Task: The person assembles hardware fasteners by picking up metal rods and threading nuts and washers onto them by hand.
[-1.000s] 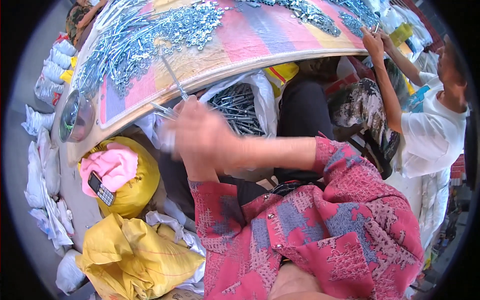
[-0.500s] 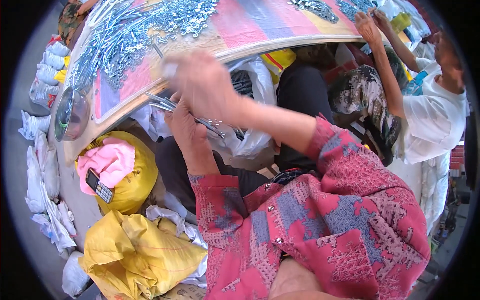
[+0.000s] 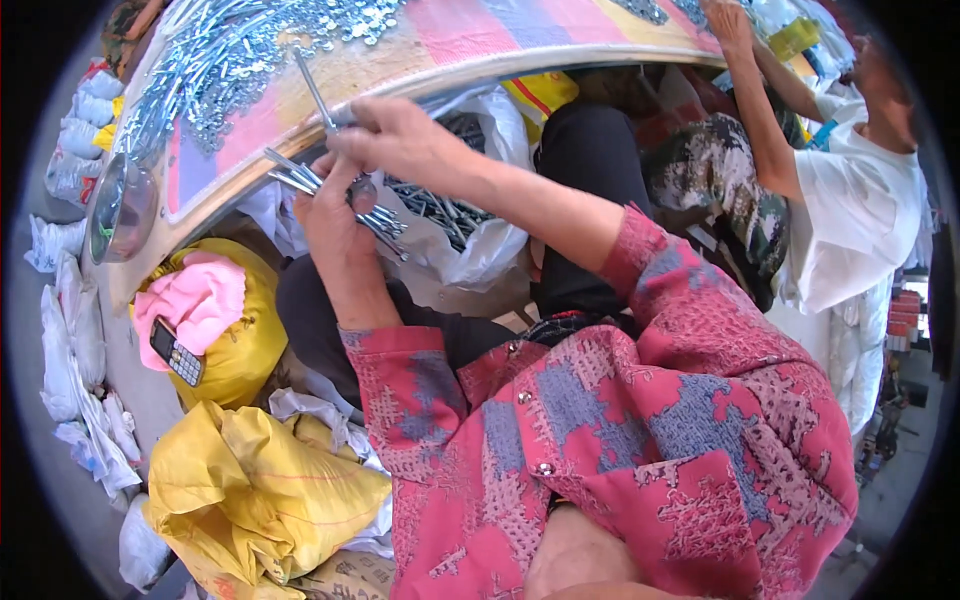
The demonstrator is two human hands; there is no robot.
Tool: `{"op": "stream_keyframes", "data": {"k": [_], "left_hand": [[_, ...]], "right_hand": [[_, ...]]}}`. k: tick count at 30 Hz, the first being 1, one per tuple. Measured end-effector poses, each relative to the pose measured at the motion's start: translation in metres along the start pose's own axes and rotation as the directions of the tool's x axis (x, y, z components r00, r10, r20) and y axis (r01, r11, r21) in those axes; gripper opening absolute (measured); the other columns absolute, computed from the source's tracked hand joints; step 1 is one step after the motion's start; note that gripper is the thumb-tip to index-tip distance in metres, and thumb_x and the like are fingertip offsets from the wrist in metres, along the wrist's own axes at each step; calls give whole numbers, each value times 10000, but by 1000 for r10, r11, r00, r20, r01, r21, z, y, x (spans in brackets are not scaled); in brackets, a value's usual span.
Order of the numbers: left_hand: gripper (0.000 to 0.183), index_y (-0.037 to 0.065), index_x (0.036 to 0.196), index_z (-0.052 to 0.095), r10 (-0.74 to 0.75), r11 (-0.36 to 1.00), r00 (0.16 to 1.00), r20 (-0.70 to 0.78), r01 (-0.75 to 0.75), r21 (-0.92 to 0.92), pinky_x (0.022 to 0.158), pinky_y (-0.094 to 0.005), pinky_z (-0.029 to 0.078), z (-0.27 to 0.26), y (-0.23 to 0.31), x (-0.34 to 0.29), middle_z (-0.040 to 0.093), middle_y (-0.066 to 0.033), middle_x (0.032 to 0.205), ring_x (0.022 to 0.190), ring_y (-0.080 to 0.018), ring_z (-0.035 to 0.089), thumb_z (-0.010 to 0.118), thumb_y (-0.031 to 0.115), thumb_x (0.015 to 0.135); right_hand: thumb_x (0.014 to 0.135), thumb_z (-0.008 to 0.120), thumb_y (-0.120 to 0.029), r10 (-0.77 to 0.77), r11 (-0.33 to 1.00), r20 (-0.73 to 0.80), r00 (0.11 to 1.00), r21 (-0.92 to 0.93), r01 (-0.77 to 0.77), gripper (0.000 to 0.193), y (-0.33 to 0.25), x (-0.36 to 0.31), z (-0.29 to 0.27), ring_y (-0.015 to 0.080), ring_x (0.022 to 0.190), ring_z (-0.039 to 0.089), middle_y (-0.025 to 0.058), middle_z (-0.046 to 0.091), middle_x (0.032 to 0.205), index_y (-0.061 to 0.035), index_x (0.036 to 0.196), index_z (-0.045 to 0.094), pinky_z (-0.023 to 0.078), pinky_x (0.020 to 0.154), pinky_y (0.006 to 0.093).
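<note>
My left hand [image 3: 335,225] is closed round a bundle of slim metal bolts [image 3: 384,228], whose ends stick out on both sides of the fist. My right hand [image 3: 405,145] is just above it, pinching a single long bolt [image 3: 312,88] that slants up over the table edge. Below and right of my hands, an open white plastic bag [image 3: 495,245] holds many dark grey bolts [image 3: 445,205]. On the table ahead lie a heap of long shiny bolts [image 3: 205,70] and a heap of small washers or nuts [image 3: 345,22].
A striped cloth [image 3: 480,35] covers the wooden-edged table. At its left corner hangs a clear bowl [image 3: 125,210]. Yellow sacks [image 3: 270,490] sit lower left, one under a pink cloth [image 3: 205,295] and a keypad phone [image 3: 177,352]. A co-worker [image 3: 850,210] sits at right.
My right hand, blurred over the left fist before, now shows clearly with a long bolt slanting up from its fingers. The whole view has shifted slightly, moving the scene left and up.
</note>
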State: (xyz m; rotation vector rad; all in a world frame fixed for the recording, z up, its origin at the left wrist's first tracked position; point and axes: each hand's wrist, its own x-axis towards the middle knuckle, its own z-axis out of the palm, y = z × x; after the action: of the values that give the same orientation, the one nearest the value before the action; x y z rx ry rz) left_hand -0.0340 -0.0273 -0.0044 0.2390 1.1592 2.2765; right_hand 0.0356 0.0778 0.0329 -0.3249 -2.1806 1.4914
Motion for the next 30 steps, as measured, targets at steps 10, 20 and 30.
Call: {"op": "stream_keyframes", "data": {"k": [10,20,30], "left_hand": [[185,-27,959,664,-114,953,987,110,77,292,433,-155,343,-9,20,-10,680,-97,818,512,-28,470,699,101,830],[200,-17,1066,551,-380,925,805,456,317,211,418,-190,389,39,-12,-22,628,-149,868,559,-114,534,545,52,879],[231,-26,1051,556,-365,909,762,535,415,29,582,-282,463,63,-37,-17,604,-140,818,647,-196,567,570,166,924]], "right_hand": [[893,606,-296,37,893,34,999,-449,-18,296,10,-3,-51,168,679,620,107,664,777,-11,947,665,481,638,326],[888,635,-261,269,853,254,929,386,-352,269,18,-29,-57,63,509,526,-2,608,670,6,887,665,390,430,199],[854,626,-186,199,901,21,980,390,-191,207,28,-4,-101,56,579,494,-26,564,644,2,773,655,399,526,238]]}}
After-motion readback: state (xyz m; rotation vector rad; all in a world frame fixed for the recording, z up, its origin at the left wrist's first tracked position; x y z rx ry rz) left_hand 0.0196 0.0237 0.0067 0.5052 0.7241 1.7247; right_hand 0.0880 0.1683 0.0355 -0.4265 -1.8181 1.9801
